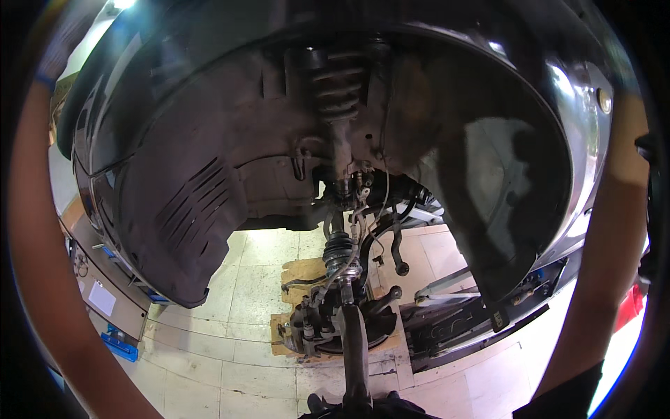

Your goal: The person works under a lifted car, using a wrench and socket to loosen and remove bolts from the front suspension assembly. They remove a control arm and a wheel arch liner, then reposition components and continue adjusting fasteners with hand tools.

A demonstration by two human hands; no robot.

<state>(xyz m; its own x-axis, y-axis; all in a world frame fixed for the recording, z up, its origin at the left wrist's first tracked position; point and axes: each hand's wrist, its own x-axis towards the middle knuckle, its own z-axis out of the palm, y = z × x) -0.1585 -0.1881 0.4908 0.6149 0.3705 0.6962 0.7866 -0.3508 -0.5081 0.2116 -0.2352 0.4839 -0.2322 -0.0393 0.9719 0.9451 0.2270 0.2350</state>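
Both my arms reach up along the two sides of a dark car's open wheel well. At the upper left, my left hand [68,40] is by the fender edge [105,77], dim and blurred, with a blue band at the wrist; its fingers cannot be made out. My right forearm [607,216] rises along the right side, and its hand is lost in the dark rim. Between them hangs a strut with a coil spring [340,91]. Below it, a drive shaft with a ribbed rubber boot [339,248] and splined end [347,292] points downward.
A greasy steering knuckle assembly [314,328] lies on cardboard [296,272] on the tiled floor [244,349]. Plastic wheel-well liner [188,188] surrounds the strut. A lift platform [481,335] stands at right; a bench with a blue item [120,343] is at left.
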